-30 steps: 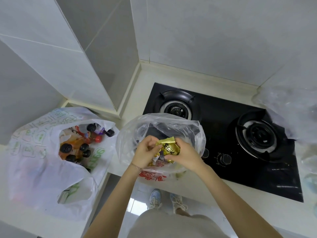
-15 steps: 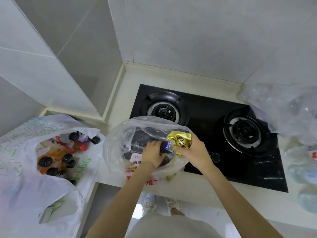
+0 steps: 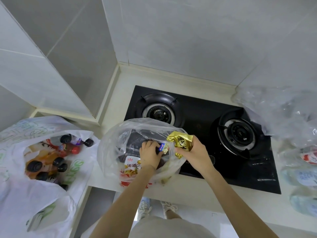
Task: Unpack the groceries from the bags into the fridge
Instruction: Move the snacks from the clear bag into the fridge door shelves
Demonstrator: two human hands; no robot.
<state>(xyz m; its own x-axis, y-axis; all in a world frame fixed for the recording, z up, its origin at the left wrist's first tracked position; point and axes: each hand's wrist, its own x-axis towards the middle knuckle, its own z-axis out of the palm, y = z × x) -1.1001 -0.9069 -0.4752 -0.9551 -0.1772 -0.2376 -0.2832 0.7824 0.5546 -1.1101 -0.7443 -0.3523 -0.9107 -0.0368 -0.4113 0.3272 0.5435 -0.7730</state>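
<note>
Head view, looking down on a pale tabletop (image 3: 120,93) set into a tiled corner. A clear plastic bag (image 3: 109,148) stands at the tabletop's front edge, its mouth open and its far side lying over the near left corner of a black gas hob (image 3: 197,110). The left hand (image 3: 150,156) is inside the bag's mouth, its grip curled round a small blue packet (image 3: 162,147) at the fingertips. The right hand (image 3: 194,152) is just beside it at the bag's right rim, its grip closed round a crumpled gold packet (image 3: 181,140), which is held clear above the rim and touches neither the tabletop nor the hob. Below the left hand, inside the bag, lies a snack pouch (image 3: 132,166) printed in white, yellow and red, along with a dark flat item whose nature cannot be made out. To the left, on a lower surface, a white carrier bag (image 3: 15,169) with green print lies open, holding several bottles with black caps (image 3: 34,166) and one with a red cap. At the right edge, another clear bag (image 3: 283,114) rests against the wall, with labelled bottles blurred beneath it.
</note>
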